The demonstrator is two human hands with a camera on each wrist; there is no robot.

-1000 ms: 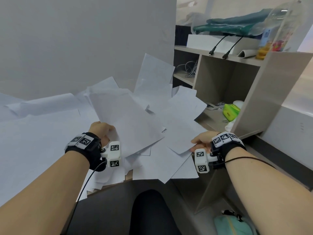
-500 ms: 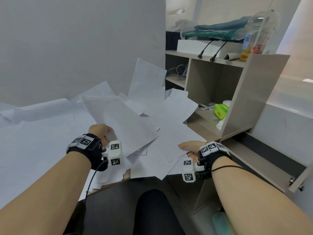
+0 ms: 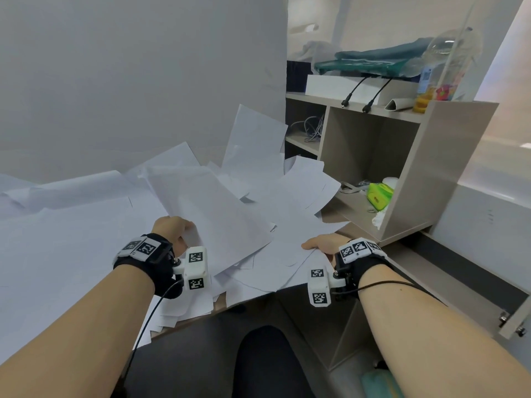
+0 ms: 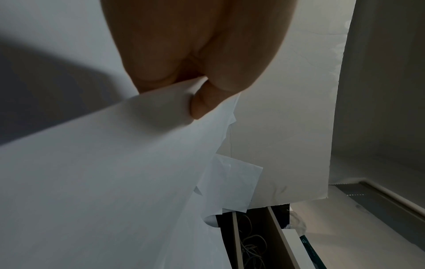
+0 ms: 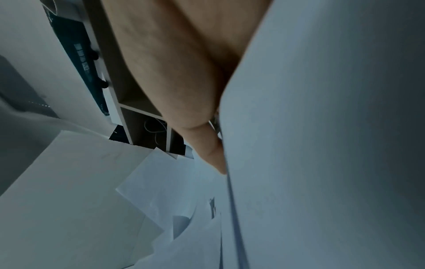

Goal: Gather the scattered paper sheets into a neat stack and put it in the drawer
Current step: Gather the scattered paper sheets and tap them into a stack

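Many sheets [image 3: 230,225] lie fanned over the tabletop [image 3: 339,216], the top one's long axis running away to the upper left. Left hand [image 3: 172,229] and right hand [image 3: 324,244] hold the pile's near edges.

Left wrist view: fingers [image 4: 202,105] clamp a sheet.

Right wrist view: thumb [image 5: 207,145] presses paper; the fingers are hidden behind it.

Paper sheets [image 3: 218,225] hide the fingers of both hands, and the drawer [image 3: 514,317] is cut off.

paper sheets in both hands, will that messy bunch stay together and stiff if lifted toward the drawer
Probably floppy: the paper sheets fan out at odd angles and some corners droop over the desk edge. Likely to slide apart, since the left hand pinches one edge and the right hand another, with loose sheets between. Light enough; squaring first would help.
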